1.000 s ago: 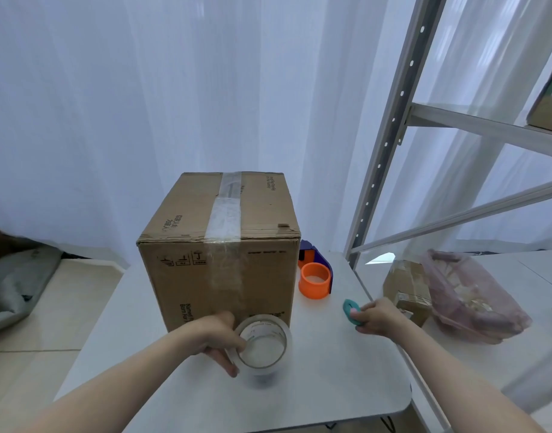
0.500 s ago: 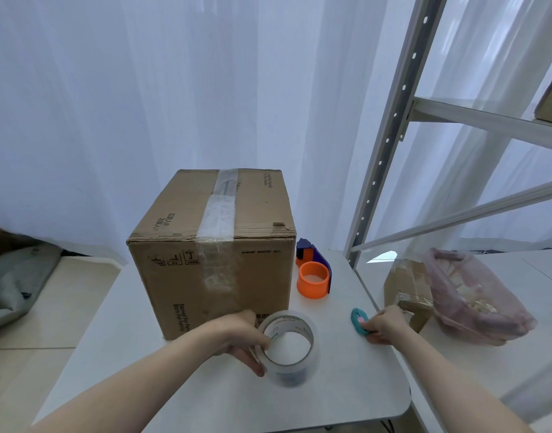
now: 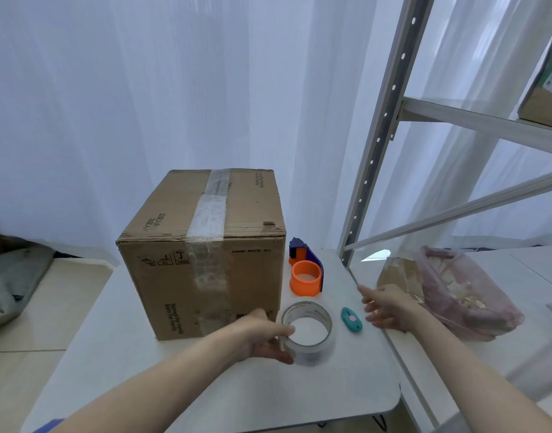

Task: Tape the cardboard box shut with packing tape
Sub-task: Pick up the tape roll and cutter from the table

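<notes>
Left hand (image 3: 262,334) fingers grip the clear packing tape roll (image 3: 308,332) beside the cardboard box (image 3: 206,254); right hand (image 3: 390,307) fingers spread empty, box cutter (image 3: 351,319) just leftward.

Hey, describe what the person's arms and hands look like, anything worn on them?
Both forearms are bare, and neither the left hand nor the right hand shows gloves, rings or a watch. The one bit of clothing in view is a small patch of blue fabric at the bottom edge, by the left arm, likely a sleeve.
</notes>
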